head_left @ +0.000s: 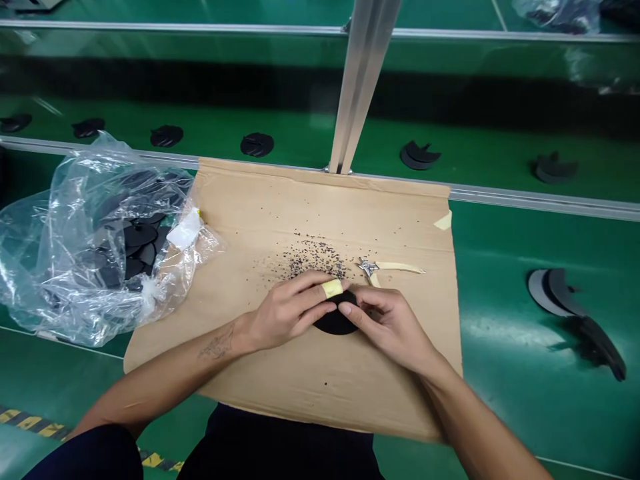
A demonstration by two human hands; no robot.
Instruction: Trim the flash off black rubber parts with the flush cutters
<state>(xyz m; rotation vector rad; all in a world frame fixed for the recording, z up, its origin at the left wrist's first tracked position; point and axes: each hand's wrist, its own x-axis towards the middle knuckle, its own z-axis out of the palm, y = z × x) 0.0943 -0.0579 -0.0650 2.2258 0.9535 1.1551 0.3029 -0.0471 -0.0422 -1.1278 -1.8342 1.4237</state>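
Both hands, left [287, 312] and right [383, 323], are pinching a black disc [334, 323] on the cardboard [320, 373]; cutters [369, 268] are lying at one o'clock.

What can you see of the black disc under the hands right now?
The black disc is round, flat and matte, maybe rubber or foam. It lies on the cardboard sheet, near its middle. Only its lower arc shows; both hands hide the top. The left hand, one finger taped yellow, and the right hand pinch its upper edge. Black crumbs lie just beyond it.
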